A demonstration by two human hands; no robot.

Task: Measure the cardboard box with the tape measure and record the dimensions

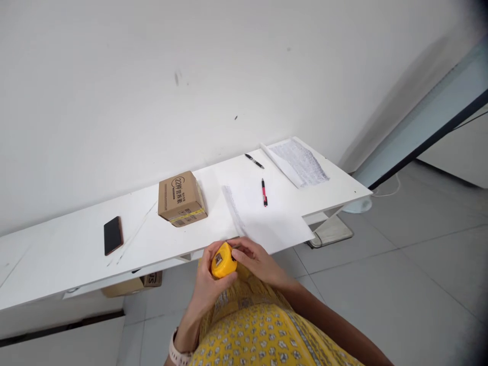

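A yellow tape measure (223, 261) is held in front of my body, just before the near edge of the white table (68, 254). My left hand (208, 284) wraps around it from below and the left. My right hand (257, 262) closes on its right side, fingers curled against the case. A small cardboard box (182, 199) stands on the table beyond my hands. A blank white sheet (267, 218) lies to its right with a red pen (264, 192) on it.
A black phone (113, 235) lies on the table's left part. A black pen (254, 161) and a printed sheet (299, 162) lie at the far right end. Another cardboard box (131, 285) sits under the table. Grey tiled floor (400, 264) spreads to the right.
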